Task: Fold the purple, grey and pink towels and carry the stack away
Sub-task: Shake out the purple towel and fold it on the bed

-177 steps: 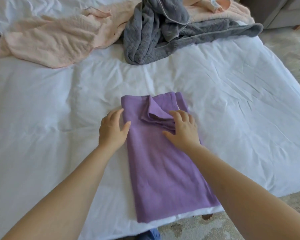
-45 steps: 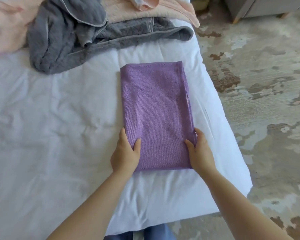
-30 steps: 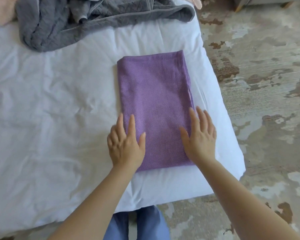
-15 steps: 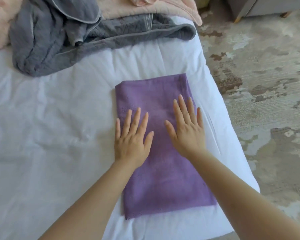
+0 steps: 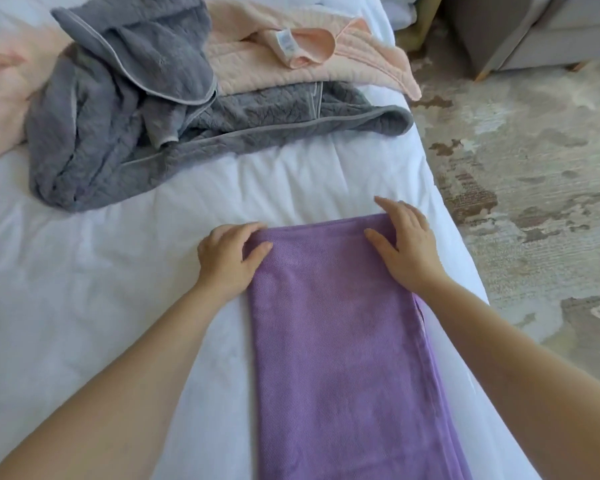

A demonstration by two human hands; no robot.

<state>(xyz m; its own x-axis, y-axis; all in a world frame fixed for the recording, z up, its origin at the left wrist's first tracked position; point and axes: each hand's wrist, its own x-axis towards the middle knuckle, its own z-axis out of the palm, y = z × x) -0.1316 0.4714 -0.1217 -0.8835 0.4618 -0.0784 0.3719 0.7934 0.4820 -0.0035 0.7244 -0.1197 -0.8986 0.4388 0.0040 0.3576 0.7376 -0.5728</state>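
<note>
Purple towel (image 5: 336,341) on bed (image 5: 101,271), far end.
Soft, light, floppy; lift by both far corners: left hand (image 5: 227,259) pinches one, right hand (image 5: 407,247) covers the other, grip unclear.

White quilted bed cover (image 5: 84,306), wrinkled, filling left and centre. To the right, floor under a pale rug (image 5: 534,174) with mottled beige and brown worn-look patches. Top right, grey upholstered furniture (image 5: 541,26), only the lower part in view, on a light wooden leg (image 5: 480,75). Soft, even daylight, no hard shadows. Walls and windows out of view.
</note>
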